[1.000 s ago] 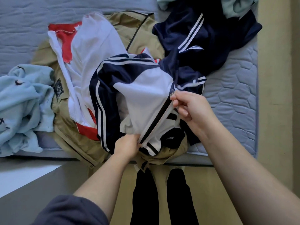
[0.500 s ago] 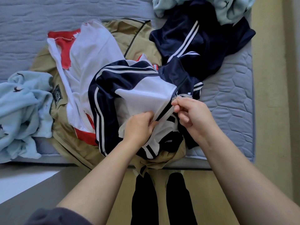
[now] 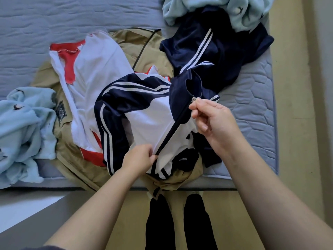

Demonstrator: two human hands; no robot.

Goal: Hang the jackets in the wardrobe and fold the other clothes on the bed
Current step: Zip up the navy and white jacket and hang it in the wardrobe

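At the centre of the frame, your two hands work on a navy-and-white track jacket point(image 3: 144, 116) lying on top of the clothes heap near the bed's lower edge. Your right hand point(image 3: 214, 123) pinches the small silver zipper pull point(image 3: 194, 99) between thumb and forefinger, up at the jacket's navy collar, with the other fingers curled loosely. Your left hand point(image 3: 139, 158) is clenched on the bottom of the zipper line, gripping the white fabric at the hem just above the striped waistband. Between the two hands the dark zipper strip runs taut on a diagonal, from lower left to upper right.

Under the track jacket lies a white-and-red jacket point(image 3: 93, 69), spread toward the upper left, and beneath both sits a tan jacket point(image 3: 142, 42) with a dark patch on its left side; its lower part droops over the mattress edge. To the upper right a navy garment with white stripes point(image 3: 216, 49) is crumpled on the grey quilted mattress point(image 3: 252, 109), touching the track jacket's collar. A pale blue fleece piece point(image 3: 23, 127) with small bird motifs is bunched at the left edge of the frame, and another pale blue piece point(image 3: 248, 11) sits at the top right, overlapping the navy garment.

At the bottom centre your dark-clad legs point(image 3: 177, 222) stand on the yellowish floor point(image 3: 292, 123), close against the bed.
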